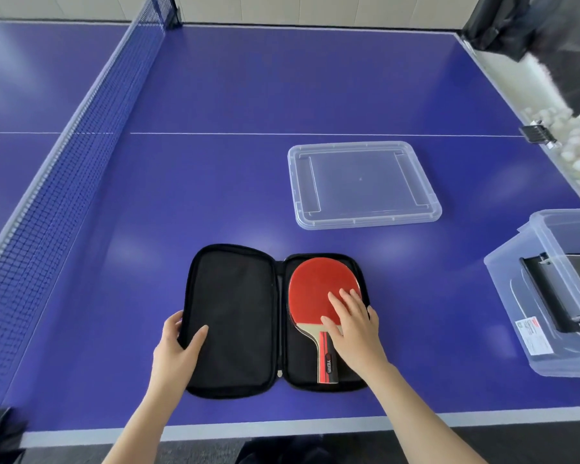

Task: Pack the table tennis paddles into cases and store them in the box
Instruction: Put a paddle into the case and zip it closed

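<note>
Paddle (318, 296) lies in the open case's (231, 316) right half under my flat, open right grip (352, 329) — left grip (178, 346) pinching the left flap; a hasty fold could catch my fingers or shift it.

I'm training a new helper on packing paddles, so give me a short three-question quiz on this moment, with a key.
1. True or false: the black case lies zipped shut on the table.
2. Which half of the case holds the red paddle: A) left, B) right, C) neither?
3. Fill in: the right hand rests flat on the paddle, while the left hand grips the case's ____ edge.

Key
1. False: it lies open flat.
2. B.
3. Left. The clear lid lies apart on the table, and the clear box stands at the right edge.
</note>
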The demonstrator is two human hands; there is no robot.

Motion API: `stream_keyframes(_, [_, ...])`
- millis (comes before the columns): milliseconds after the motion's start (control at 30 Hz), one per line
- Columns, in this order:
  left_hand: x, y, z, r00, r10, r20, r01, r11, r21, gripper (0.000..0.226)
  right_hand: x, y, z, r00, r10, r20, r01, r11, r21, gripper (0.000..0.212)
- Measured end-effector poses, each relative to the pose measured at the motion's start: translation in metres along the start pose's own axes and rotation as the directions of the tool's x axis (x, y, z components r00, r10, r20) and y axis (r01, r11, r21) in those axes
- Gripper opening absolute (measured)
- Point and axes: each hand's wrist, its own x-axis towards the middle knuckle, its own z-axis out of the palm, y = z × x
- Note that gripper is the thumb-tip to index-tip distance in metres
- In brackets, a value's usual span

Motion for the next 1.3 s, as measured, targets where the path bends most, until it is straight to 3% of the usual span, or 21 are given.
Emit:
stream_keyframes(100, [-0.029,0.027,-0.001,0.986,0.137,0.091,-0.122,0.98,-0.155,0.048,-0.001,-0.019,-0.019,0.994,-0.002,-0.106,0.033,0.957,0.29,0.047])
stream_keyframes(200, [-0.058,0.048,0.012,0.925,0.284,0.254,-0.244,0.953,-0.178,0.061,-0.004,-0.043,-0.047,0.998,0.035,-0.052,0.005,0.778,0.628,0.034])
stream_keyframes(300, [-0.072,0.058,0.035,0.825,0.412,0.386,-0.405,0.908,-0.105,0.073,-0.006,-0.06,-0.072,1.0,0.021,0.016,-0.026,0.61,0.792,0.017])
stream_keyframes(467, [-0.077,0.059,0.079,0.693,0.503,0.516,-0.599,0.8,0.025,0.09,-0.006,-0.065,-0.083,0.999,0.007,-0.054,0.038,0.603,0.797,0.021])
stream_keyframes(633, [-0.079,0.063,0.102,0.644,0.507,0.572,-0.638,0.769,0.037,0.088,-0.002,-0.045,-0.083,0.983,0.117,-0.138,0.018,0.696,0.718,0.023])
stream_keyframes(733, [-0.07,0.059,0.108,0.653,0.513,0.557,-0.659,0.747,0.085,0.083,0.002,-0.021,-0.087,0.968,0.185,-0.17,-0.015,0.718,0.696,0.021])
stream_keyframes(967, [-0.031,0.048,0.153,0.741,0.402,0.538,-0.666,0.545,0.51,0.103,0.014,0.038,-0.058,0.931,0.363,-0.041,-0.221,0.648,0.729,0.02])
stream_keyframes(1067, [-0.022,0.036,0.171,0.753,0.347,0.558,-0.657,0.421,0.625,0.084,0.016,0.049,-0.042,0.916,0.4,-0.003,-0.274,0.633,0.724,0.019])
stream_keyframes(1300, [-0.02,0.021,0.182,0.768,0.34,0.543,-0.638,0.337,0.692,0.079,0.014,0.058,-0.015,0.884,0.466,0.031,-0.35,0.618,0.704,0.037])
